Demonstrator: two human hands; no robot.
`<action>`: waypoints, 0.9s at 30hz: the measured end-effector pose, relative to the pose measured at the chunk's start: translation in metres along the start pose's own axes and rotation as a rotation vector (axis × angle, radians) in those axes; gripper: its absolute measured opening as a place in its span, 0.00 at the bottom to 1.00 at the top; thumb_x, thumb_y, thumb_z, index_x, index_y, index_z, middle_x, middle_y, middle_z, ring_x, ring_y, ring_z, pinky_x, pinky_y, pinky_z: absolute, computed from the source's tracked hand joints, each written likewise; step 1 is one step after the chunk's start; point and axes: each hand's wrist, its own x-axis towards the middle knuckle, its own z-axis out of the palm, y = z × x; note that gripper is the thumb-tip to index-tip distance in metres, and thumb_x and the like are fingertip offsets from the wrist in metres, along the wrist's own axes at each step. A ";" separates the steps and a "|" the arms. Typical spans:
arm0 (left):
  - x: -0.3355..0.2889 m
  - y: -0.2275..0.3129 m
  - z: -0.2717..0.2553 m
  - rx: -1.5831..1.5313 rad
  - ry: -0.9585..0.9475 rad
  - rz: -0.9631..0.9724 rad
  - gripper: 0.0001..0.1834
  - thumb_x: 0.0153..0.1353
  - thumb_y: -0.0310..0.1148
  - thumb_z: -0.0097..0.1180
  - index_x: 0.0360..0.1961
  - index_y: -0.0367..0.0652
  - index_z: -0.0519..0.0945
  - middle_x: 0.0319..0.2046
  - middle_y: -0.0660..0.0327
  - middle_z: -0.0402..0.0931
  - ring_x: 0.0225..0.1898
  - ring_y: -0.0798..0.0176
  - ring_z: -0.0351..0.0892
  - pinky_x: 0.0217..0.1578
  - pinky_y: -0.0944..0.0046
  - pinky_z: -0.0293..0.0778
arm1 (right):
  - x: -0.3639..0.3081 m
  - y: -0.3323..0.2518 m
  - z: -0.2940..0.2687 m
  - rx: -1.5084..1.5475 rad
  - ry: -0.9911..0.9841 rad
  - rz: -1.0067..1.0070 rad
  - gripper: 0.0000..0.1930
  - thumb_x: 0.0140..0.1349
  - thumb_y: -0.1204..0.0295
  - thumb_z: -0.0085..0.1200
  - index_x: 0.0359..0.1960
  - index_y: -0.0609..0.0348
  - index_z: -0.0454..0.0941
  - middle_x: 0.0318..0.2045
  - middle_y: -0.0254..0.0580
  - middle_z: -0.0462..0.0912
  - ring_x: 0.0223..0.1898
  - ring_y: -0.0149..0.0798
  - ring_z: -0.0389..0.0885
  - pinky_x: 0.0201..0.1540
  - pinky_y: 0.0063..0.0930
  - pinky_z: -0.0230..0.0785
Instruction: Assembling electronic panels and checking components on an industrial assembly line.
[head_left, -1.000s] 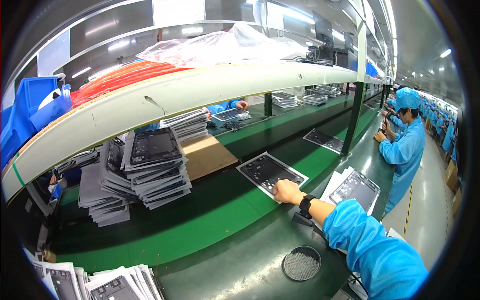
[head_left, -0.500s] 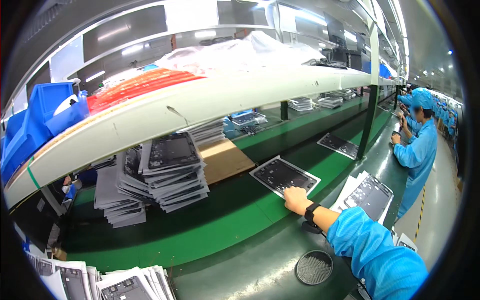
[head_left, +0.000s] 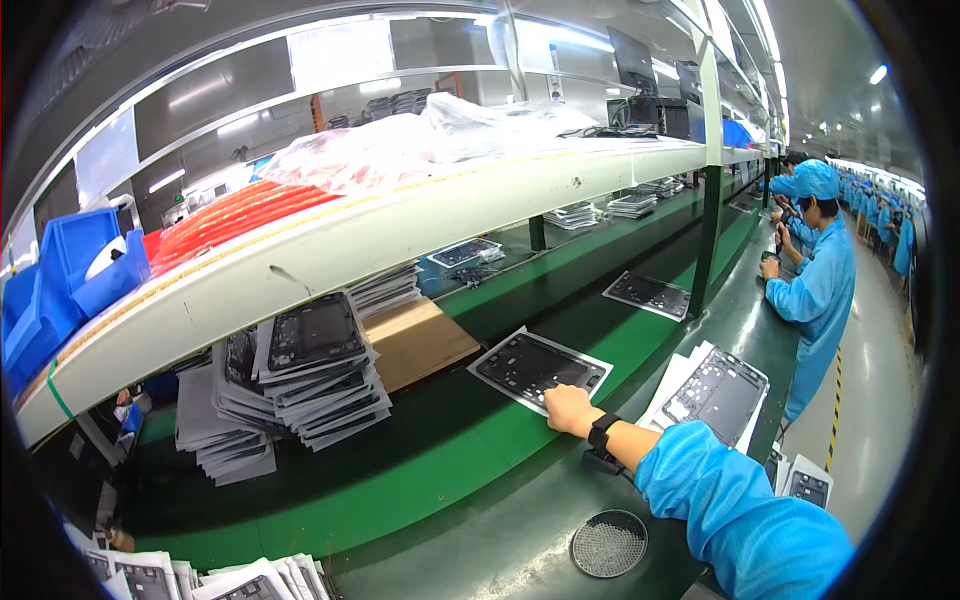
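My right hand [head_left: 572, 410] reaches out from the lower right, in a blue sleeve with a black band on the wrist. Its curled fingers close on the near edge of a thin black tablet housing [head_left: 528, 366], which lies on a white sheet on the green belt. The fingertips are partly hidden, so how they grip the edge does not show fully. Close to my forearm, another tablet housing [head_left: 715, 392] rests on white sheets on the bench. My left hand is out of view.
Stacked housings and sheets [head_left: 315, 335] stand left beside a brown board [head_left: 420, 340]. A round mesh dish [head_left: 610, 543] sits on the near bench. Overhead runs a white shelf edge [head_left: 400, 215], with a dark post [head_left: 708, 240]. A co-worker in blue [head_left: 815, 280] stands at right.
The whole picture has shifted a little leftward as the view turned right. My right hand stays at the same edge of the housing, with no clear movement of either along the belt.
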 end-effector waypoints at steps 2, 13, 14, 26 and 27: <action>0.000 0.010 -0.004 0.014 -0.018 -0.010 0.15 0.67 0.40 0.55 0.38 0.37 0.81 0.35 0.58 0.81 0.38 0.63 0.80 0.42 0.63 0.75 | -0.003 -0.006 0.001 -0.004 0.031 -0.019 0.07 0.46 0.75 0.60 0.29 0.60 0.84 0.31 0.51 0.85 0.37 0.50 0.86 0.39 0.42 0.79; -0.054 0.099 0.040 0.104 0.071 -0.074 0.15 0.67 0.40 0.55 0.39 0.37 0.81 0.36 0.58 0.82 0.39 0.63 0.80 0.43 0.63 0.75 | -0.028 -0.035 -0.044 -0.042 0.184 -0.208 0.05 0.45 0.73 0.61 0.26 0.56 0.85 0.29 0.45 0.85 0.35 0.44 0.86 0.34 0.36 0.77; -0.059 0.104 0.047 0.101 0.080 -0.083 0.15 0.67 0.40 0.55 0.39 0.37 0.81 0.36 0.58 0.82 0.39 0.63 0.80 0.43 0.63 0.75 | -0.033 -0.042 -0.052 -0.092 0.233 -0.253 0.05 0.44 0.73 0.62 0.25 0.55 0.84 0.29 0.44 0.85 0.35 0.44 0.85 0.34 0.35 0.76; -0.072 0.132 0.094 -0.009 0.070 -0.166 0.15 0.67 0.40 0.56 0.39 0.37 0.81 0.37 0.58 0.82 0.40 0.63 0.80 0.44 0.63 0.76 | -0.021 -0.029 -0.040 -0.036 0.466 -0.299 0.09 0.44 0.75 0.59 0.29 0.60 0.79 0.28 0.46 0.83 0.31 0.43 0.83 0.33 0.33 0.76; -0.070 0.136 0.098 -0.010 0.078 -0.162 0.15 0.67 0.40 0.56 0.39 0.37 0.81 0.37 0.58 0.82 0.40 0.63 0.80 0.44 0.64 0.76 | -0.023 -0.027 -0.040 -0.031 0.473 -0.309 0.09 0.44 0.75 0.59 0.29 0.60 0.79 0.28 0.46 0.83 0.31 0.43 0.83 0.33 0.33 0.76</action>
